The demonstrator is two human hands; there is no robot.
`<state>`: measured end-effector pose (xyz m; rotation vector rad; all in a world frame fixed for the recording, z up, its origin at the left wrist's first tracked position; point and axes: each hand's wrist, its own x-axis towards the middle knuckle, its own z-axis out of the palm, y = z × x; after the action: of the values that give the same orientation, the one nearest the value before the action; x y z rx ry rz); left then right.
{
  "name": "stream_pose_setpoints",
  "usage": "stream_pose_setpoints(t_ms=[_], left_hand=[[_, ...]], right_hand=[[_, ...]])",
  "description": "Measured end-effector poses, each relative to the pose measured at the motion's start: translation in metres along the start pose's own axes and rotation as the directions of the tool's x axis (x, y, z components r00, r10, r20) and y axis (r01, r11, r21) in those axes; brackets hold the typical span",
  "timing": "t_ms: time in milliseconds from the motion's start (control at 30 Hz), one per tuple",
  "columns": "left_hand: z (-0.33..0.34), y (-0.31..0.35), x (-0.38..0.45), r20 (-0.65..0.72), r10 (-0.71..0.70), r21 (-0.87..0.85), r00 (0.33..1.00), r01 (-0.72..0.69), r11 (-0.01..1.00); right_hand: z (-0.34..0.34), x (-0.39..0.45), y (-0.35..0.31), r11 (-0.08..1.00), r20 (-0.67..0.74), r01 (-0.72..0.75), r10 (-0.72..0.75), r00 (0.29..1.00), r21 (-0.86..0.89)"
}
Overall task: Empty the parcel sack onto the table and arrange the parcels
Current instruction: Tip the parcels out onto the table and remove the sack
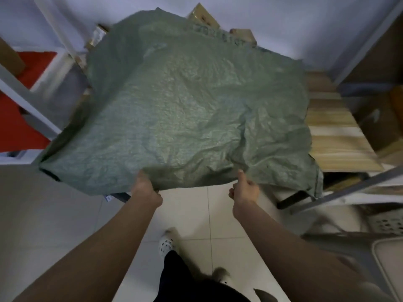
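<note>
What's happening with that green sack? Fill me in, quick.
A person grips the near edge of the green sack with both hands, left hand and right hand. The sack is spread over the wooden table. Brown parcels poke out past its far edge, so the contents are at least partly out.

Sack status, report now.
Left hand and right hand both gripping near edge of green woven sack. Sack spread over wooden table. Cardboard parcels peeking out at far edge.
</note>
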<state>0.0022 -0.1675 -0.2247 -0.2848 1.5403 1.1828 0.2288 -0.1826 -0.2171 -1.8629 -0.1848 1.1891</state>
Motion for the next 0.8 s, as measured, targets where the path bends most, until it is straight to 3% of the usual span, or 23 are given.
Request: stream_pose_setpoints(t_ms=[133, 300, 467, 667, 733, 800], left_hand=[[0.008, -0.013, -0.006, -0.047, -0.071, -0.011, 0.996, 0.071, 0.997], [0.011, -0.04, -0.014, 0.017, -0.098, -0.082, 0.995, 0.099, 0.992], [0.019, -0.045, -0.01, 0.017, -0.043, -0.068, 0.999, 0.044, 0.997], [0.019, -0.045, -0.008, -0.004, 0.066, -0.021, 0.998, -0.066, 0.998], [0.017, -0.041, -0.01, -0.053, 0.128, 0.055, 0.99, -0.125, 0.991], [0.01, -0.038, -0.008, -0.076, 0.206, 0.071, 0.975, -0.201, 0.977]], right_hand=[[-0.035, 0.025, -0.012, 0.965, 0.055, -0.172, 0.164, 0.985, 0.198], [-0.053, 0.045, -0.022, 0.913, 0.09, -0.267, 0.251, 0.964, 0.309], [-0.065, 0.067, -0.025, 0.869, 0.085, -0.314, 0.306, 0.948, 0.382], [-0.064, 0.073, -0.022, 0.766, 0.203, -0.397, 0.342, 0.917, 0.506], [-0.066, 0.068, -0.025, 0.785, 0.167, -0.364, 0.325, 0.931, 0.502], [-0.077, 0.061, -0.032, 0.843, -0.032, -0.274, 0.325, 0.945, 0.464]])
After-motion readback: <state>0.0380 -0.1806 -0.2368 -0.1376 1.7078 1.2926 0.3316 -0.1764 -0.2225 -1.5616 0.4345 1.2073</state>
